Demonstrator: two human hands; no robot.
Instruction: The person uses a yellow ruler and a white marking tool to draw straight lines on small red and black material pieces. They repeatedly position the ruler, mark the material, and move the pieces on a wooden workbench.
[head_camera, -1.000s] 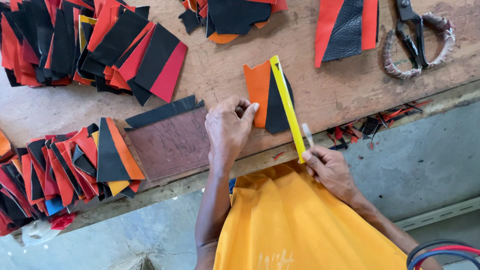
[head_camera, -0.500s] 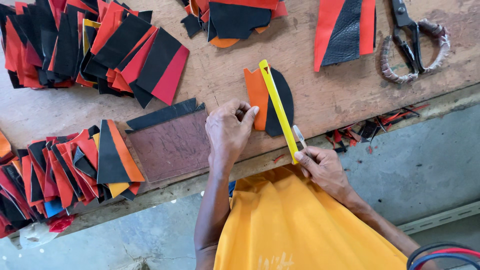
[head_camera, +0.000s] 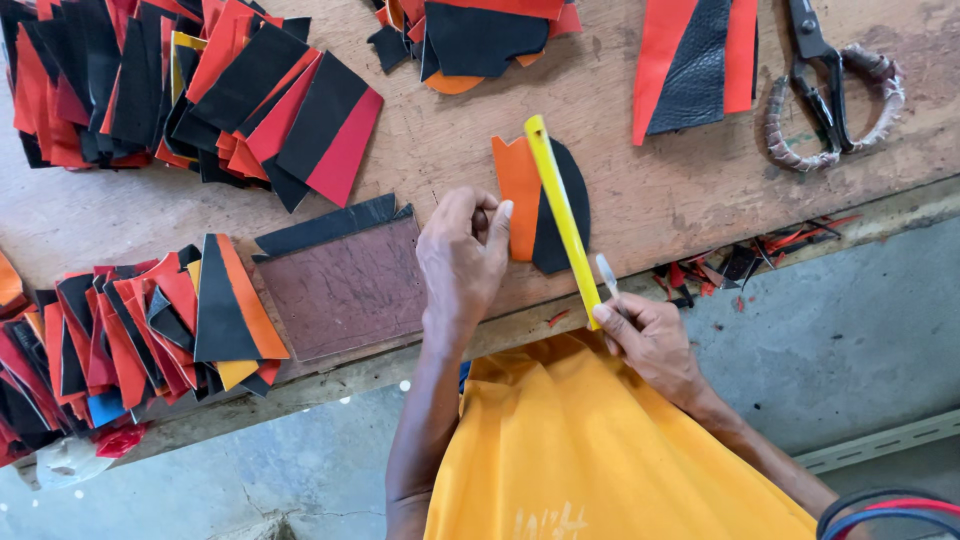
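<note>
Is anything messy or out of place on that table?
Mostly the scraps: small red and black offcuts lie strewn along the table's front ledge, right of the right hand. The piles of cut pieces are loose and fanned, not squared. The scissors lie flat, apart from the work. Nothing looks damaged.

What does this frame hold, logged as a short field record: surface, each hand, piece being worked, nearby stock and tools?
surface: worn wooden workbench
left hand: fingertips pressing the orange and black cut piece
right hand: grip on the yellow ruler and a small pale tool
ruler: lies slanted across the piece
pad: brown board beside the left hand
stock: stacks of red, orange, black pieces
tool: scissors, far right, untouched
</note>
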